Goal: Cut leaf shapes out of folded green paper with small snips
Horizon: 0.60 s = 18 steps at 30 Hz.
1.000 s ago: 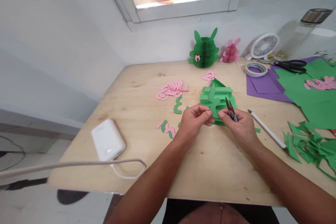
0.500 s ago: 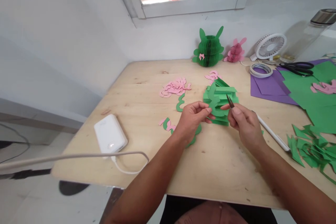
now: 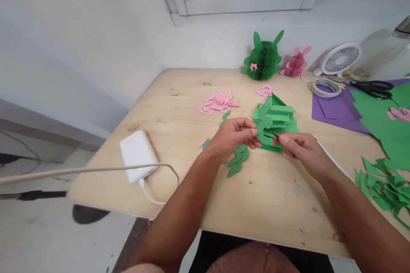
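Two hands [image 3: 232,138] at a green paper cutout [image 3: 278,116] above a wooden table [image 3: 272,198]
The left hand pinches the cutout's edge between thumb and fingers; the right hand [image 3: 303,151] grips small snips [image 3: 273,132] closed in its fingers, their tips touching the paper. Green scraps [image 3: 237,161] lie just below the hands, pink scraps [image 3: 218,103] farther off. By the wall, a clear bottle [image 3: 381,49] holds something yellowish at its bottom, beside a small fan [image 3: 340,59]

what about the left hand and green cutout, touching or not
Touching: the head view shows the left hand with its fingertips pressed on the edge of the green cutout.
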Motion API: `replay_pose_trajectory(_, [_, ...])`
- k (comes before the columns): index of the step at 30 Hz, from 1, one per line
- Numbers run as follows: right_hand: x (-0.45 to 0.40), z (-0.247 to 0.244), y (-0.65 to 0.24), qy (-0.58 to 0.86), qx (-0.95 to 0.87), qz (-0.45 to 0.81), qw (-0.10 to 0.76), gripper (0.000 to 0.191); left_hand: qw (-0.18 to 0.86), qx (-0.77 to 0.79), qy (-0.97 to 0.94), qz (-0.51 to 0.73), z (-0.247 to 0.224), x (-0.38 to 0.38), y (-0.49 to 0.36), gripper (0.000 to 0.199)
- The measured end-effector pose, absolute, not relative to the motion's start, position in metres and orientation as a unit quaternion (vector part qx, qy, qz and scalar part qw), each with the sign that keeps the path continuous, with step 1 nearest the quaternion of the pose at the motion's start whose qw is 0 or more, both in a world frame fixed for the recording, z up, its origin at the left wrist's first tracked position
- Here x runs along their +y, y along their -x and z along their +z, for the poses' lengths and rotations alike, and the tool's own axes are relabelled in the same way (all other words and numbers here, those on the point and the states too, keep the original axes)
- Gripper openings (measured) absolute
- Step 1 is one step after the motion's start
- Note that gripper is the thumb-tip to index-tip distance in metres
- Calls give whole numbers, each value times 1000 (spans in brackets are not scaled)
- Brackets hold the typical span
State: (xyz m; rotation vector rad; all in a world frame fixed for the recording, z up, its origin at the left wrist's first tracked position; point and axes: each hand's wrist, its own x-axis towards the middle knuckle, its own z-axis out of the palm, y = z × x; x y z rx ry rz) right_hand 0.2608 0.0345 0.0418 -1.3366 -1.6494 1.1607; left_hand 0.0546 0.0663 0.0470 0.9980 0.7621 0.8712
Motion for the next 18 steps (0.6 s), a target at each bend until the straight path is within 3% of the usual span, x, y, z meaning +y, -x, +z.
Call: replay_pose_trajectory(18, [33, 37, -261, 515, -619, 477, 353, 51, 709, 347, -468, 398, 45, 69, -51, 19])
